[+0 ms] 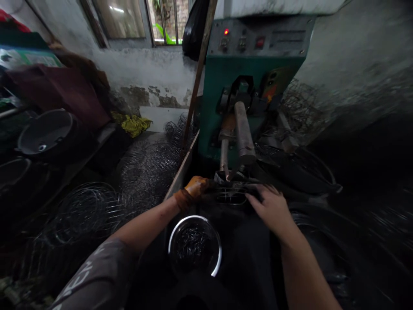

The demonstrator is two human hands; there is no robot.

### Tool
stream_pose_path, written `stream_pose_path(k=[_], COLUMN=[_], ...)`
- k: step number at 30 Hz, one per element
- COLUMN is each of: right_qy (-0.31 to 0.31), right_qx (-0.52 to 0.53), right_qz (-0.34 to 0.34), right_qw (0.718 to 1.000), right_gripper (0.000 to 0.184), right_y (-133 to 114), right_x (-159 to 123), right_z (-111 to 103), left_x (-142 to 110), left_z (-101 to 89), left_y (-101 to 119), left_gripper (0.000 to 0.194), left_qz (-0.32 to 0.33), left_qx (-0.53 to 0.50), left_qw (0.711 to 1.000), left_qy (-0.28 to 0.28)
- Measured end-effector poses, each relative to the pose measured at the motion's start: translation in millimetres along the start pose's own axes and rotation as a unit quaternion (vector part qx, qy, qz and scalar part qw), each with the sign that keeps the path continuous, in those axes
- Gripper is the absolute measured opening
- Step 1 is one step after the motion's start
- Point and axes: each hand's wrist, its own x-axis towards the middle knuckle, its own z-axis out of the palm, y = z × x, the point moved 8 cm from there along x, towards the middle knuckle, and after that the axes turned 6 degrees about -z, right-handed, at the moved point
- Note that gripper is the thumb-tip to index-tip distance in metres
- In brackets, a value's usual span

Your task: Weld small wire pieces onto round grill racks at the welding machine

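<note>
A small wire frame (230, 196) with crossing rods is held level between my hands, just below the spot-welding machine's electrode arms (244, 133). My left hand (197, 187), in an orange-brown glove, is closed at the frame's left end; its fingertips are lost in shadow. Bare, my right hand (269, 204) grips the right end, thumb toward me and fingers over the far side, slightly blurred. The lower electrode's tip (228, 175) comes down close to the frame's far edge. Nearer to me sits a round metal bowl (171, 234) of small, thin metal pieces.
The green machine (213, 82) has a lit red lamp (226, 32). Heaps of round wire racks (87, 211) lie on the left, beside dark round tubs (48, 129). A rusty bar (196, 82) leans left of the machine. More wire pieces (303, 107) pile up at right.
</note>
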Motion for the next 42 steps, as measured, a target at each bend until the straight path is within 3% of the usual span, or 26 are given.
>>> stream_pose_path(k=[2,4,9,13,18,25,34,42], right_qy=[0.075,0.105,0.056,0.048,0.053,0.066,0.062,0.051], right_qx=[0.028,0.053,0.064,0.039,0.04,0.029,0.034,0.036], right_qz=[0.011,0.023,0.036,0.052,0.059,0.044,0.052,0.063], right_qw=[0.997,0.993,0.996,0.997,0.996,0.996,0.996,0.996], right_gripper=[0.024,0.026,0.03,0.031,0.032,0.033,0.033,0.034], right_y=[2,3,-5,-5,1,3,7,9], right_x=[-17,-37,-81,-96,-95,-95,-98,-98], right_z=[-1,14,81,102,106,108,108,111], left_x=[6,12,26,31,32,34,38,36], left_z=[-6.9,-11.1,-7.5,-3.0,0.4,5.6,25.1,30.5], left_y=[0,0,-10,-16,-27,-34,-54,-55], left_gripper=[0.032,0.031,0.029,0.031,0.035,0.033,0.035,0.037], left_qz=[-0.02,-0.025,-0.069,-0.072,-0.102,-0.136,-0.149,-0.167], left_qx=[-0.01,-0.025,0.044,0.049,0.008,0.027,-0.07,-0.163], left_qw=[1.0,0.999,0.997,0.996,0.994,0.99,0.985,0.972], left_qy=[-0.001,0.002,0.011,0.028,0.032,0.035,0.042,0.026])
